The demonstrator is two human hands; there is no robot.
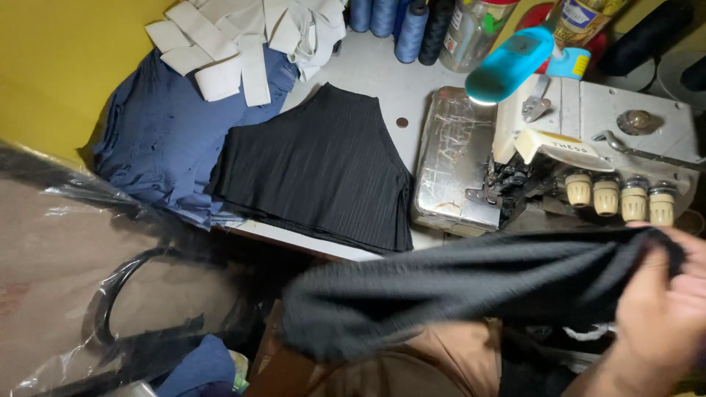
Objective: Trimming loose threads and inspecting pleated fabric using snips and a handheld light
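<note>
My right hand (665, 312) is at the lower right, closed on one end of a dark grey ribbed fabric piece (456, 283). The piece stretches blurred across the lower frame toward the left, over my lap. My left hand is out of view. A stack of black ribbed fabric pieces (320, 165) lies on the white table (368, 73), left of the overlock sewing machine (559, 154). The held piece hangs just in front of the machine's cream tension knobs (620, 197).
A pile of blue fabric (165, 140) lies at the table's left, with white elastic strips (235, 40) on top. Thread cones (397, 22) and bottles stand at the back. A blue lamp (507, 66) shines over the machine. A clear plastic bag (81, 272) sits lower left.
</note>
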